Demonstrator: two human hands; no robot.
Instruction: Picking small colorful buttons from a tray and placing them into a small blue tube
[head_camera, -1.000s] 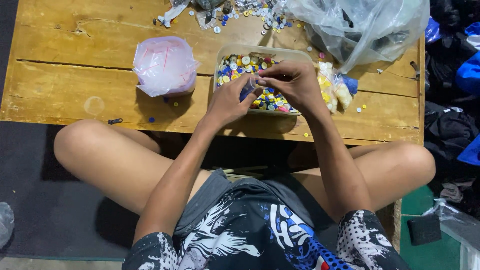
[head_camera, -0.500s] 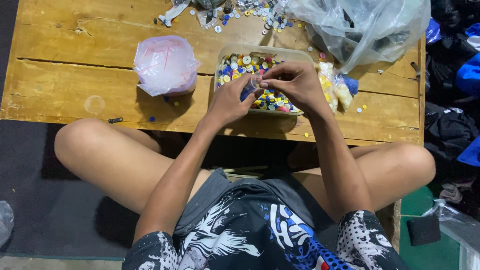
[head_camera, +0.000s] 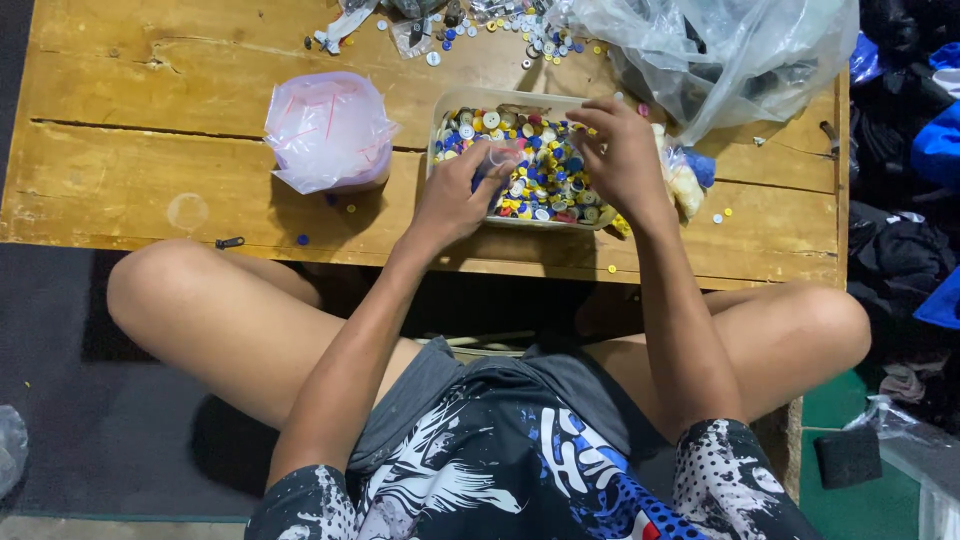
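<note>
Item: tray of mixed buttons (head_camera: 540, 175), table centre. My left hand (head_camera: 455, 195) pinches a small clear bag (head_camera: 503, 155) above it; right hand (head_camera: 625, 155) fingers curled, contents unclear. Risk: loose pinch spills buttons.

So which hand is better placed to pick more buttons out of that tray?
Probably the right hand: it hovers over the buttons in the tray with fingers free. The left hand seems to pinch something small and clear.
</note>
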